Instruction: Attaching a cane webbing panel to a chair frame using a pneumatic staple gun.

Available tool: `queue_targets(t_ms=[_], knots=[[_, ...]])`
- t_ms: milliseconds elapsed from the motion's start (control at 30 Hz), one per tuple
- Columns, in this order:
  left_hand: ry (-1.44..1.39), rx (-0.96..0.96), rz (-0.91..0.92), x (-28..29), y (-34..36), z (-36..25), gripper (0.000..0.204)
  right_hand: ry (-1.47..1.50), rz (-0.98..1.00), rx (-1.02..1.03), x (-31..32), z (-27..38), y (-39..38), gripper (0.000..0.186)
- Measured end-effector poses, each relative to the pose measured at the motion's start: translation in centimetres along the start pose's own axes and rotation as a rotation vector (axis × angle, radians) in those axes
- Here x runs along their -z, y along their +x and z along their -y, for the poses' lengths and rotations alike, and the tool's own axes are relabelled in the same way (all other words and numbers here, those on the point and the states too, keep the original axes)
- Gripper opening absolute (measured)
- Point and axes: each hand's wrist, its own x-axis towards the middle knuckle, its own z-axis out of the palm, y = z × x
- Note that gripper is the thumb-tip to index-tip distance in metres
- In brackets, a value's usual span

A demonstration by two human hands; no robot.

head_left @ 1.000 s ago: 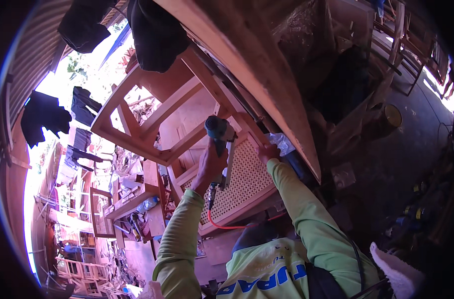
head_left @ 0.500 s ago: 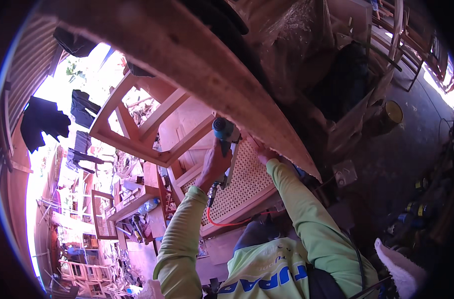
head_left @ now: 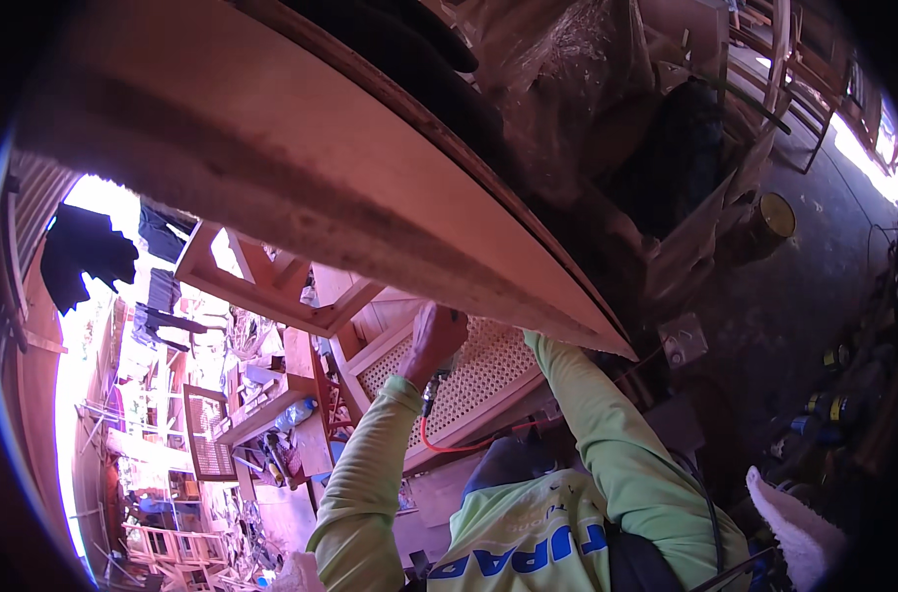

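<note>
My left hand [head_left: 435, 338] is closed around the grip of a power tool [head_left: 435, 387]. The tool's upper part is hidden under the edge of a large wooden board [head_left: 301, 187] that slants across the view. A red cord [head_left: 447, 447] loops down from the tool. My right forearm [head_left: 572, 390], in a lime sleeve, reaches up behind the board, which hides my right hand. Below both arms lies a pale lattice panel [head_left: 483, 375] in a wooden frame.
A wooden chair frame [head_left: 271, 291] stands left of the lattice panel. A cluttered workshop floor with tools and wood pieces [head_left: 261, 444] spreads at lower left. Dark clothes [head_left: 89, 252] hang at left. A yellow bucket [head_left: 774, 217] and a grey box [head_left: 683, 340] sit on the dark floor at right.
The wooden board now fills much more of the view and covers the tool's head and my right hand, both visible earlier. My left hand keeps its grip on the tool.
</note>
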Motion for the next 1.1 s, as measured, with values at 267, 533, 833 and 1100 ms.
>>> queue_targets(t_ms=[267, 533, 833, 1100], knots=[[0.061, -0.234, -0.109, -4.1, 1.7, 2.7, 0.022, 0.009, -0.010, 0.009, 0.3, -0.6, 0.3, 0.059], [0.025, -0.151, -0.032, -2.5, 0.8, 1.1, 0.022, 0.020, -0.021, 0.000, 0.9, -0.4, -0.3, 0.058], [0.055, -0.250, -0.080, -2.2, 0.8, 1.4, 0.027, 0.023, -0.026, -0.017, 1.9, 0.4, -1.0, 0.056], [-0.197, 0.016, 0.113, -3.1, 1.1, 5.6, 0.028, 0.022, -0.017, -0.018, 1.8, 0.4, -1.4, 0.055]])
